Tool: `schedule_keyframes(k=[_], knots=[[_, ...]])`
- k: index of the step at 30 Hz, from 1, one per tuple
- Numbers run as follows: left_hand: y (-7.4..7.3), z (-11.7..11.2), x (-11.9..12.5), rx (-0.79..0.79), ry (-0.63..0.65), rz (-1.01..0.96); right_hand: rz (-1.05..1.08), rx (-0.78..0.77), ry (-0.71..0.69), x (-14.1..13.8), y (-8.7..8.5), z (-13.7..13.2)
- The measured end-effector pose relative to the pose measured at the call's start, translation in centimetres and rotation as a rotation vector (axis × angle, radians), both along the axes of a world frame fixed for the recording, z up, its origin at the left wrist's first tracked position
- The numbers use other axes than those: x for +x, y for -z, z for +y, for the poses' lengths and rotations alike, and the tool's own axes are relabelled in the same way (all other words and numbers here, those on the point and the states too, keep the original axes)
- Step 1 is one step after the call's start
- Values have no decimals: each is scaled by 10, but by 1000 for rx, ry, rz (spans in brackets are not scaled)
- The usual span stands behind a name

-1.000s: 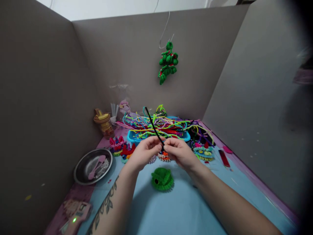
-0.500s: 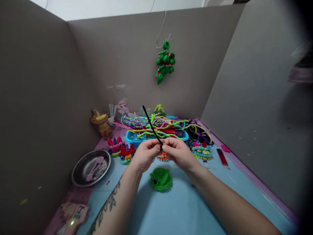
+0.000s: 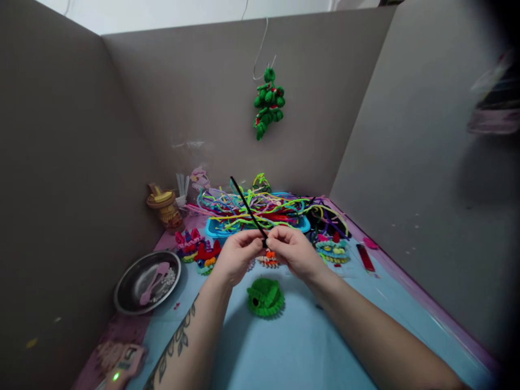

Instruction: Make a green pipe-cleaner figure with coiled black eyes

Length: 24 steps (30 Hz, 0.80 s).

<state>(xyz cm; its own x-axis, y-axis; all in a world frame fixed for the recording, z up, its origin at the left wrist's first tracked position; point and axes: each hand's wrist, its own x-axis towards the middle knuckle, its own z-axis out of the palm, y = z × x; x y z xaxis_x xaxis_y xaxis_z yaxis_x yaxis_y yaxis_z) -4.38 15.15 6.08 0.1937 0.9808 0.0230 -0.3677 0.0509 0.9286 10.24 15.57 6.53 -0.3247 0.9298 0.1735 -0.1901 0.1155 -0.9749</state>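
Observation:
A black pipe cleaner (image 3: pixel 247 205) slants up and to the left from between my fingertips, its lower end bent into a small dark curl. My left hand (image 3: pixel 239 253) pinches that curled end from the left. From the right, my right hand (image 3: pixel 290 249) grips the same spot with thumb and forefinger, the two hands nearly touching. Below them, on the blue table cover (image 3: pixel 284 355), rests a green fuzzy pipe-cleaner figure (image 3: pixel 265 298) with a black round spot on its left side. An orange and cream piece (image 3: pixel 268 260) shows partly behind my hands.
A blue basket (image 3: pixel 215 227) piled with colourful pipe cleaners stands at the back. To the left are a metal bowl (image 3: pixel 122 295) holding a pink tool, a brown cup (image 3: pixel 166 208) and a pink device (image 3: pixel 125 364). Finished figures (image 3: pixel 333 250) sit either side; a green ornament (image 3: pixel 268 103) hangs above.
The whole view has shifted slightly, so things appear a little further left. Both hands keep their pinch on the black pipe cleaner, with hardly any change in its slant.

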Motion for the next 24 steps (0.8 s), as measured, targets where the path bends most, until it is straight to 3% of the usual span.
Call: schedule_keyframes(k=[6,12,17,24], knots=[[-11,-3,-7,110,-100,293,-81,72,144,1,0,1],[-18,-10,-5,140,-113,460,-117,112,173,-2,-2,-3],[-17,-7,-8,117,-106,415,-13,10,51,1,-1,3],[-12,-4,-11,86,17,360,129,-185,-67,0,1,7]])
